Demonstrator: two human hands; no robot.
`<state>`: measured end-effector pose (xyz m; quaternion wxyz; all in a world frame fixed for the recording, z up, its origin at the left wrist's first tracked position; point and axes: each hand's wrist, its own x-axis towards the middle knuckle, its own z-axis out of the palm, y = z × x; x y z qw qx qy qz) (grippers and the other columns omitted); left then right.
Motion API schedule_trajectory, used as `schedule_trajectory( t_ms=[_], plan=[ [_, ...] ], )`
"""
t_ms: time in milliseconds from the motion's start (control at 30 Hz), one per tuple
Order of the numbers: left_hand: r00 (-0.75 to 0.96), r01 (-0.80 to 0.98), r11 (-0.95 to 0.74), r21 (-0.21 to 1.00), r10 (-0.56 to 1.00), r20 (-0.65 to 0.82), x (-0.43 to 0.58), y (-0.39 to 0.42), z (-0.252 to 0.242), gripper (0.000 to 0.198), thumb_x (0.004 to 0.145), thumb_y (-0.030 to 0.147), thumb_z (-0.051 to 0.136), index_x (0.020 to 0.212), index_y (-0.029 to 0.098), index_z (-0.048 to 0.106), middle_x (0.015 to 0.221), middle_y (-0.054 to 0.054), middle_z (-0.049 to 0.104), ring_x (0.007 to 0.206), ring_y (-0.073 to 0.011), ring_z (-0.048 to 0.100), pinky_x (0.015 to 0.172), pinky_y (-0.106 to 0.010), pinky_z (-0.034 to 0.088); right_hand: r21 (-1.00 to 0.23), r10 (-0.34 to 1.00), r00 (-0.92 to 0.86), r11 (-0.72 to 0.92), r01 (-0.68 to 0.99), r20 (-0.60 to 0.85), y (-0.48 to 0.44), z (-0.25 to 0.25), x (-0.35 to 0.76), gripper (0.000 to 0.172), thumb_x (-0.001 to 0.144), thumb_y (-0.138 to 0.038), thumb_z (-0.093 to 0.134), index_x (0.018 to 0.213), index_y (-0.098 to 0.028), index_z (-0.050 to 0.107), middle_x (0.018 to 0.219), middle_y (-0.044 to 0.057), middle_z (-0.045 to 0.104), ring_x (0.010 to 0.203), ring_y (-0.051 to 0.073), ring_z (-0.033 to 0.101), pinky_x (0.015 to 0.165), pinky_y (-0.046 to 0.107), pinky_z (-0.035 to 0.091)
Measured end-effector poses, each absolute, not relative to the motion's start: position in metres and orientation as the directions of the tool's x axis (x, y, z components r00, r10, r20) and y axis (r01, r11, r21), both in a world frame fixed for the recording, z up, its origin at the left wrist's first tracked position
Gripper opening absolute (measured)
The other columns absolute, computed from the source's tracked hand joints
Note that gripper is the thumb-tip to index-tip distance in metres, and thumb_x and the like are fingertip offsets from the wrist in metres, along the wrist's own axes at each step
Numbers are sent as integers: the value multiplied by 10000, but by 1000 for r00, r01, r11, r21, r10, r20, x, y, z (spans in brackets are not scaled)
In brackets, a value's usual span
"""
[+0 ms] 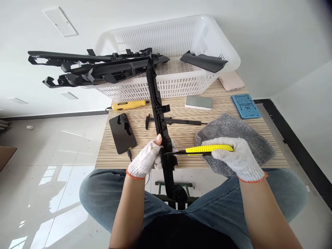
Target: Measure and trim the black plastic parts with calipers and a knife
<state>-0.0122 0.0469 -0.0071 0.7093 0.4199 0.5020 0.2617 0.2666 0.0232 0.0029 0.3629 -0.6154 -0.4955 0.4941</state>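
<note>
A long black plastic part (pixel 157 103) stretches from the basket's front edge down past the table's near edge. My left hand (pixel 147 158), in a white glove with the thumb tip bare, is closed round its lower middle. My right hand (pixel 234 155), also gloved, grips a yellow and black utility knife (pixel 199 149) above a grey cloth (pixel 225 128). The knife's blade points left and meets the black part beside my left hand. Under the black part lies a black caliper (pixel 181 121) on the striped table (pixel 140 133).
A white basket (pixel 181 83) holds several black plastic parts (pixel 103 71), which overhang its left side, and one smaller piece (pixel 203 62). Around the table lie a yellow tool (pixel 129 105), a dark phone (pixel 122 133), a grey-white block (pixel 199 102), a blue case (pixel 246 106) and a pink object (pixel 231 81).
</note>
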Motion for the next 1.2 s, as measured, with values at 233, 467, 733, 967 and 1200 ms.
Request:
schedule_trajectory(
  t_ms=[233, 467, 733, 967, 1200],
  plan=[
    [365, 46, 491, 870, 802, -472, -10, 47, -6, 885, 843, 909, 515, 1127, 114, 780, 470, 50, 486, 360, -70, 308, 354, -220, 233, -953, 981, 60, -194, 233, -185, 23, 2, 266, 398, 594, -640, 900, 719, -264, 857, 691, 98, 742, 577, 226, 597, 478, 343, 486],
    [412, -41, 498, 866, 798, -439, -6, 49, -1, 898, 807, 919, 560, 1118, 106, 781, 424, 112, 310, 369, -68, 249, 347, -205, 239, -953, 977, 62, -212, 216, -203, 23, 5, 264, 418, 576, -649, 916, 739, -268, 866, 605, 77, 700, 515, 203, 557, 440, 337, 470],
    [381, 0, 451, 892, 825, -417, -10, 47, -4, 848, 721, 978, 572, 879, 152, 681, 527, 38, 554, 330, -44, 321, 287, -183, 224, -955, 976, 37, -218, 201, -215, 21, 1, 268, 448, 551, -642, 942, 762, -253, 874, 600, 71, 712, 471, 169, 541, 396, 293, 456],
    [398, -25, 428, 904, 833, -383, -9, 47, -2, 799, 698, 982, 587, 773, 186, 574, 591, 29, 601, 319, -31, 352, 270, -173, 229, -982, 990, 10, -138, 126, -138, 19, -7, 271, 459, 584, -665, 933, 806, -267, 883, 592, 66, 709, 452, 168, 534, 360, 282, 427],
    [411, -17, 427, 904, 827, -382, -6, 47, 6, 788, 705, 964, 604, 751, 178, 576, 576, 39, 587, 309, -22, 368, 276, -156, 213, -980, 998, -6, -67, 187, -70, 19, -7, 272, 462, 608, -684, 927, 839, -285, 893, 702, 83, 771, 497, 179, 571, 421, 308, 483]
  ],
)
